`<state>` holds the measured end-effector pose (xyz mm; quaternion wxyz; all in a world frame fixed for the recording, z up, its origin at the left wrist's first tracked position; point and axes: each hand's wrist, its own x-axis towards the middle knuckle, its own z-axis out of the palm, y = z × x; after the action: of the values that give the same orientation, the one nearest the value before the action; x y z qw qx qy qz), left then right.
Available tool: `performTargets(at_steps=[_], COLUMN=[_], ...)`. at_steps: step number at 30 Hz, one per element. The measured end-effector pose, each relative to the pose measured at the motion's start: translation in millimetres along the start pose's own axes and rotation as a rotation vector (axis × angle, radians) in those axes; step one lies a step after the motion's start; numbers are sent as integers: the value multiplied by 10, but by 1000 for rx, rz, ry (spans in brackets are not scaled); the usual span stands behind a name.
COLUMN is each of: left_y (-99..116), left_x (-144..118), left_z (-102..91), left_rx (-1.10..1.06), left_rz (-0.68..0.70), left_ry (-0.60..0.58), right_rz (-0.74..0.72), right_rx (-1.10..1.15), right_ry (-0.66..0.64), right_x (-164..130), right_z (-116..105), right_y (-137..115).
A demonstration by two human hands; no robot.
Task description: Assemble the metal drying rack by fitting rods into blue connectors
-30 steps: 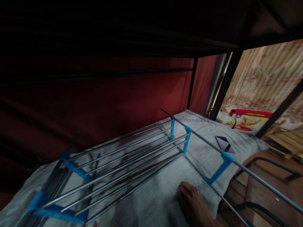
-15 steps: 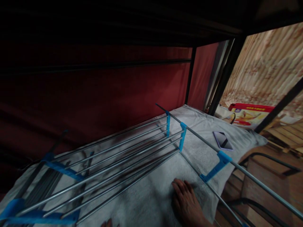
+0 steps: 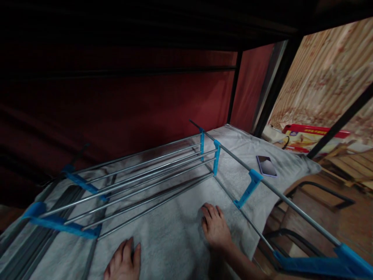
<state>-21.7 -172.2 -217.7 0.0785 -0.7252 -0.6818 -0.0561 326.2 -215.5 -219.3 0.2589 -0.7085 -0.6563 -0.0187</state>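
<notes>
A folded metal drying rack (image 3: 151, 169) with blue plastic joints lies on a white towel (image 3: 180, 229) spread over a low surface. My left hand (image 3: 124, 262) rests flat on the towel near the bottom edge, fingers apart, just below the rack's nearest rods. My right hand (image 3: 215, 227) also lies flat on the towel, fingers spread, between the rack's rods and a long side rail with a blue bracket (image 3: 247, 188). Neither hand holds anything.
A phone (image 3: 266, 166) lies face up on the towel's far right part. A red and yellow box (image 3: 311, 138) sits beyond it. A dark red fabric wall (image 3: 131, 109) and black frame posts (image 3: 272, 89) close in the back. A black chair frame (image 3: 314, 194) stands at right.
The view has tilted down and shifted right. My left hand has come into sight on the towel, and my right hand has slid forward and left on it.
</notes>
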Motion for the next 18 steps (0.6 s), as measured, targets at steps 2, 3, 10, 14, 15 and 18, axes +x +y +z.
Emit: performTargets(at_steps=[2,3,10,14,15,18], left_y=[20,30,82,100,102,110], left_x=[-3,-6,-12,-7,-4,6], left_z=[-4,-5,-24,-51,-58,-76], left_rx=[10,14,50,30,23,4], left_rz=[10,13,15,-19,-18,-17], left_ry=[36,56,115,115,111,106], right_rz=[-3,-7,-20,-7,-1,5], right_rx=[9,12,23,26,24,20], right_ry=[7,14,44,36,31,17], right_x=[-14,-21,-26,-14,-10,-1], right_z=[-4,-3,17,8,6,6], right_y=[12,16,14,12,10,6])
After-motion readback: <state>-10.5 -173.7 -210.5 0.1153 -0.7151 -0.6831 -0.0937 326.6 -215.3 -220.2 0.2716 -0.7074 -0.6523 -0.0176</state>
